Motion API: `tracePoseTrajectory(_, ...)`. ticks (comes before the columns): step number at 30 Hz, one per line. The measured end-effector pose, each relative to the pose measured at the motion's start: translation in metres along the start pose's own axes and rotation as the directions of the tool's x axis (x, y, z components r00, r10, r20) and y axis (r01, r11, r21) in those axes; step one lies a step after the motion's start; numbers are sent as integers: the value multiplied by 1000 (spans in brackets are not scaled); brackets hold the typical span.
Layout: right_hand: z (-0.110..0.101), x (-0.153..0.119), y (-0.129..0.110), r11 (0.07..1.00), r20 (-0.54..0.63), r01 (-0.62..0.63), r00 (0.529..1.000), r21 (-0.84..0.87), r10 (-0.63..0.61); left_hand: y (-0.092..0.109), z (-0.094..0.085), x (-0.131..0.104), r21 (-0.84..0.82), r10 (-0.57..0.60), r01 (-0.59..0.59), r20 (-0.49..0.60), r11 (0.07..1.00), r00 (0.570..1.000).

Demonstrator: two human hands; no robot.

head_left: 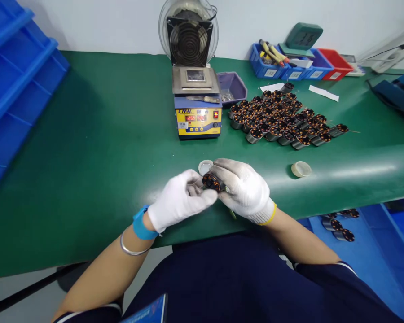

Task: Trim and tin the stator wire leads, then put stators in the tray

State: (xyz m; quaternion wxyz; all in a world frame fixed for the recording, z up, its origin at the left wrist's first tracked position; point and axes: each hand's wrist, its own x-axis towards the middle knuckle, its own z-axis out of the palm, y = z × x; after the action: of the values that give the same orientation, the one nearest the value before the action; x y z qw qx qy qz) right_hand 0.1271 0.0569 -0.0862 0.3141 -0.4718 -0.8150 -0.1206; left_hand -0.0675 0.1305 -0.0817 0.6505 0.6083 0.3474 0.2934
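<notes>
Both my hands wear white gloves and meet over the front of the green bench. Between them is a motor stator (211,181), a dark cylinder with copper windings showing at the end turned toward me. My right hand (245,187) wraps round its body from the right. My left hand (182,201) pinches at its wound end, thumb below and fingers curled; thin wire ends show near those fingers. A small round white dish (205,167) sits just behind the stator, partly covered by my right fingers. Under my right palm a thin greenish tool (233,214) pokes out, mostly hidden.
A yellow-and-blue solder pot (198,119) with a fan (189,42) stands behind my hands, beside a purple bin (234,85). Several stators (272,114) crowd the bench at right, near a round cup (301,169). Blue trays (16,89) rise at left; a blue crate (366,255) sits lower right.
</notes>
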Motion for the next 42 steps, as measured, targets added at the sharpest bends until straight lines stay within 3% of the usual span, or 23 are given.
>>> tracePoseTrajectory(2,2,1,-2,1000,-12,-22,1000,10,22,1,2,-1,14,-153,153,163,988,975)
tracePoseTrajectory(4,1,2,-3,998,-24,-60,998,23,61,2,0,-1,-37,-201,212,192,977,961)
tracePoseTrajectory(5,0,3,-3,996,-29,-81,996,24,82,3,-3,0,-103,-172,185,124,977,977)
tracePoseTrajectory(7,-3,2,-2,993,-49,-121,991,13,121,2,-8,4,-272,-64,18,-162,962,985)
tracePoseTrajectory(9,-3,1,-1,988,-76,-151,986,-8,150,0,-12,8,-355,-3,-156,-408,922,913)
tracePoseTrajectory(10,-3,1,0,987,-89,-161,983,-17,159,-2,-12,10,-356,5,-171,-421,919,907)
tracePoseTrajectory(11,-2,1,0,986,-104,-164,981,-26,161,-4,-12,10,-337,4,-130,-352,933,936)
tracePoseTrajectory(13,1,1,0,987,-118,-155,982,-36,150,-7,-9,10,-225,-59,41,-71,973,996)
tracePoseTrajectory(15,4,1,-1,989,-118,-142,984,-46,136,-8,-3,7,-122,-148,167,156,978,977)
tracePoseTrajectory(16,5,1,-1,989,-121,-139,984,-52,132,-8,-1,6,-120,-163,187,185,975,969)
tracePoseTrajectory(17,5,2,-1,989,-127,-139,983,-56,131,-8,0,6,-158,-159,183,151,970,976)
tracePoseTrajectory(19,5,2,-1,986,-142,-154,979,-65,143,-8,0,8,-299,-117,105,-21,948,993)
tracePoseTrajectory(21,4,1,-1,984,-149,-166,977,-70,154,-10,-2,11,-379,-77,2,-184,925,980)
tracePoseTrajectory(22,5,1,0,984,-147,-165,977,-74,152,-12,-3,12,-374,-53,-32,-215,927,975)
tracePoseTrajectory(24,7,1,0,986,-140,-142,982,-86,129,-17,-1,13,-295,-5,-45,-167,955,986)
tracePoseTrajectory(28,11,2,0,991,-129,-113,986,-74,103,-23,11,7,-245,-25,3,-88,969,996)
tracePoseTrajectory(30,10,2,3,989,-124,-139,984,-54,131,-23,14,4,-341,-12,-38,-142,939,990)
tracePoseTrajectory(33,5,-1,14,985,-111,-163,982,-60,156,-21,9,7,-444,20,-168,-318,880,948)
tracePoseTrajectory(35,1,-1,21,967,-15,-238,971,-91,237,-22,1,14,-471,8,-222,-414,854,910)
tracePoseTrajectory(36,-1,0,24,948,72,-293,950,-122,303,-23,-3,19,-480,-7,-226,-435,848,900)
tracePoseTrajectory(38,-3,6,26,894,268,-386,858,-229,439,-27,-9,28,-487,-35,-210,-446,848,895)
tracePoseTrajectory(40,-5,18,25,856,434,-381,744,-349,508,-31,-14,36,-469,-53,-183,-446,864,893)
tracePoseTrajectory(42,-5,30,22,849,545,-317,660,-423,518,-35,-17,42,-429,-66,-149,-447,891,892)
